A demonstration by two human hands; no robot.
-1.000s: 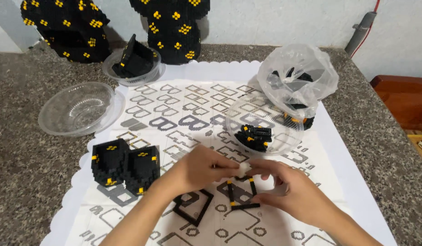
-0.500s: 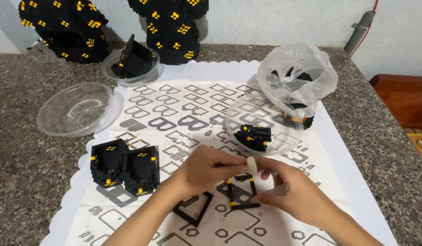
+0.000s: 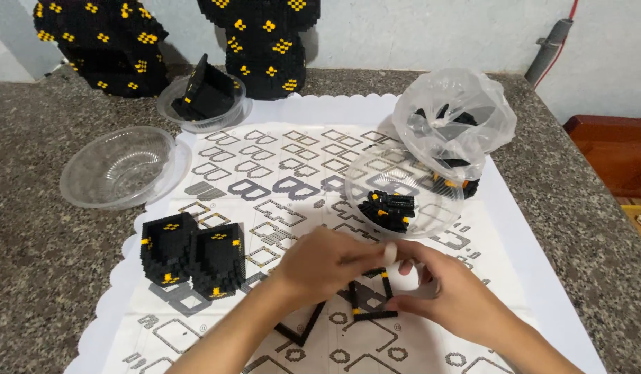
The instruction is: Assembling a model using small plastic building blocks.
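Black brick frame (image 3: 370,299), lower centre, is pinched by left hand (image 3: 320,262) and right hand (image 3: 445,294); pieces are best pressed squarely.

Brick frame (image 3: 371,294) under hands: black, yellow studs at corners. Two built blocks (image 3: 192,255) near sheet's left edge: black, small yellow diamond marks. Instruction sheet (image 3: 279,173): white, scalloped border, grey outline shapes. Counter (image 3: 37,263): speckled grey-brown granite. Bowls (image 3: 116,166): clear plastic. Back-edge figures (image 3: 265,41): black, yellow dot clusters. Bag (image 3: 459,114): translucent white.
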